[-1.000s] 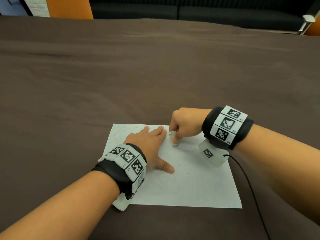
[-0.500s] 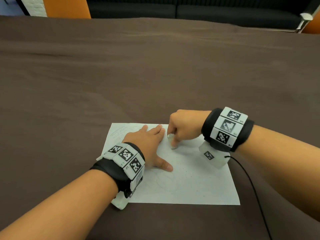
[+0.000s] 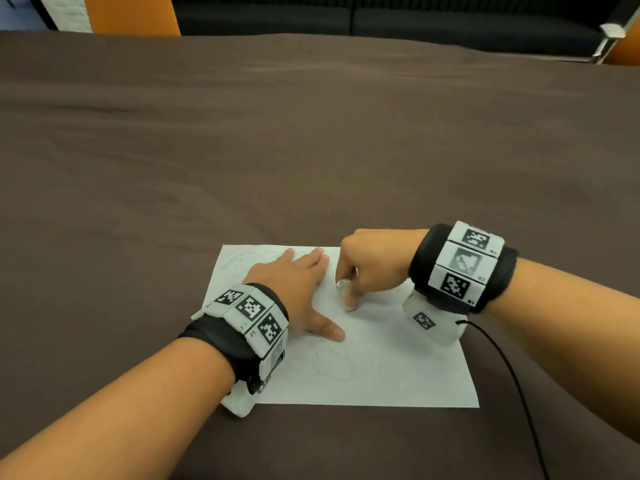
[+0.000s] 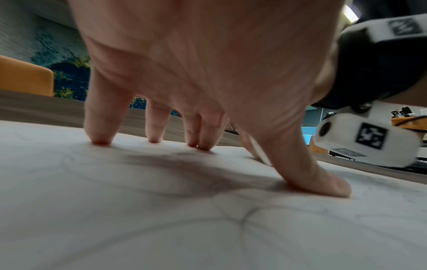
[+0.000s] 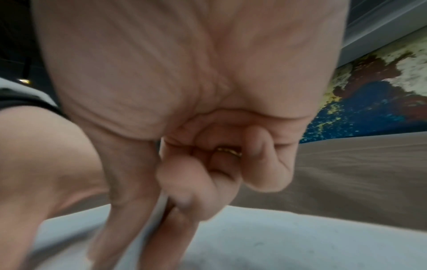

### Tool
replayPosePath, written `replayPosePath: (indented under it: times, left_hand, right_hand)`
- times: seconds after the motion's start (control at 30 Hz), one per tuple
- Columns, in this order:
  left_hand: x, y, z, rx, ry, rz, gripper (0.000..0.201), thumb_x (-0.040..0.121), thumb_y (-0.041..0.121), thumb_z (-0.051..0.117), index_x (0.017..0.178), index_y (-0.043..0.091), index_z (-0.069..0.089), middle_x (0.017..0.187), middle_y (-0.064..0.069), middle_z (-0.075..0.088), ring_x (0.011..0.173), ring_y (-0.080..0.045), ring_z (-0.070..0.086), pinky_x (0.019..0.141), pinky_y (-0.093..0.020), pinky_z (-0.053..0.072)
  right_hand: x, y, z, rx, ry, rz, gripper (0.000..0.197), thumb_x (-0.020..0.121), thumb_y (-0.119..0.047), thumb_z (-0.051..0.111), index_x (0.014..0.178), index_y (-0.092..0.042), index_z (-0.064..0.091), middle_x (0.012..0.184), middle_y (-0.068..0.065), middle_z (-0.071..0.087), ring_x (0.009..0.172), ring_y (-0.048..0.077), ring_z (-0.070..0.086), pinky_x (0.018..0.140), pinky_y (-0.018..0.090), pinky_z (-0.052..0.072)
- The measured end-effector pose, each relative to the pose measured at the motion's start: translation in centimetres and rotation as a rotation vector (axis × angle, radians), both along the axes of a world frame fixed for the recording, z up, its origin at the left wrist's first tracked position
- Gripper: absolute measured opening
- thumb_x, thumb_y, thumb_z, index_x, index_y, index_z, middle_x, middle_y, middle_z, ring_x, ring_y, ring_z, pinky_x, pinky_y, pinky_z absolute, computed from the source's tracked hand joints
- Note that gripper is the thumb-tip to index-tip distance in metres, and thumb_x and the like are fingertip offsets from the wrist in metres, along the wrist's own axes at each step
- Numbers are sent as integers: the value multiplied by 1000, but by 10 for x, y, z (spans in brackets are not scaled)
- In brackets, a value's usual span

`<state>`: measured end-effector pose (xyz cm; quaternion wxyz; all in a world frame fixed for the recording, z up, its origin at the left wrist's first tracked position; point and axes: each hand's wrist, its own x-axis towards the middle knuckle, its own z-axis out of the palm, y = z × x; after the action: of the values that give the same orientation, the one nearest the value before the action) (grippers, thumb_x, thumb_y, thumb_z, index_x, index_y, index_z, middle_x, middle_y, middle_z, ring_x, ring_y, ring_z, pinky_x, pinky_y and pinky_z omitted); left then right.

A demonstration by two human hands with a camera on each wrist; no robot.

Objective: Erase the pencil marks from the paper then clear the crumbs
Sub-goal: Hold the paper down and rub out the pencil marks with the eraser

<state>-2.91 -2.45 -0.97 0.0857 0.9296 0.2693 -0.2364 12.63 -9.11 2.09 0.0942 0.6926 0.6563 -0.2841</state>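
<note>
A white sheet of paper [image 3: 381, 372] lies on the brown table near me, with faint pencil curves [image 4: 233, 211] on its lower middle and upper left. My left hand [image 3: 301, 289] lies flat on the sheet's left half, fingers spread and pressing down [image 4: 203, 144]. My right hand [image 3: 367, 268] is curled just right of it and pinches a small white eraser [image 3: 343, 285] against the paper near its upper middle. In the right wrist view the eraser [image 5: 159, 206] shows only as a pale sliver between thumb and fingers, blurred. Tiny dark crumbs [image 3: 367, 337] speckle the sheet.
The brown tablecloth [image 3: 277, 150] stretches far ahead and to both sides. A black cable [image 3: 512, 379] runs from my right wrist camera toward the near right edge. Orange chairs [image 3: 131, 12] and a dark sofa [image 3: 415, 19] stand beyond the table's far edge.
My right hand has shifted slightly back and forth with the eraser on the same upper-middle spot. The left hand has stayed flat on the paper.
</note>
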Motion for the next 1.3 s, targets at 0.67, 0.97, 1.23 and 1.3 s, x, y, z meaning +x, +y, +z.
replayPosePath:
  times: [0.67, 0.97, 1.23, 1.3]
  left_hand:
    - [1, -1, 1, 0, 5, 3, 127, 62, 88, 59, 157, 28, -1, 163, 21, -5, 152, -21, 4, 112, -48, 31]
    - [1, -1, 1, 20, 2, 2, 128, 62, 88, 59, 157, 29, -3, 163, 20, -6, 152, -20, 3, 114, -47, 28]
    - [-1, 3, 2, 15, 12, -14, 123, 64, 88, 56, 157, 31, -1, 163, 20, -6, 152, -18, 4, 114, -47, 32]
    - [-3, 6, 3, 2, 13, -10, 118, 67, 86, 56, 157, 34, 0, 163, 20, -7, 152, -15, 2, 114, -47, 31]
  right_hand:
    - [6, 4, 6, 61, -54, -30, 27, 84, -33, 80, 61, -30, 65, 61, -10, 58, 66, 13, 53, 60, 28, 45]
    - [-17, -34, -5, 35, 51, 28, 18, 88, -34, 74, 101, -24, 80, 95, -4, 76, 89, 16, 65, 83, 37, 57]
    - [9, -14, 5, 75, -8, -119, 17, 86, -35, 79, 96, -21, 81, 91, 1, 75, 84, 20, 62, 80, 34, 55]
    - [10, -13, 5, 79, -1, -142, 15, 86, -33, 79, 95, -21, 81, 88, 0, 75, 84, 21, 63, 80, 35, 56]
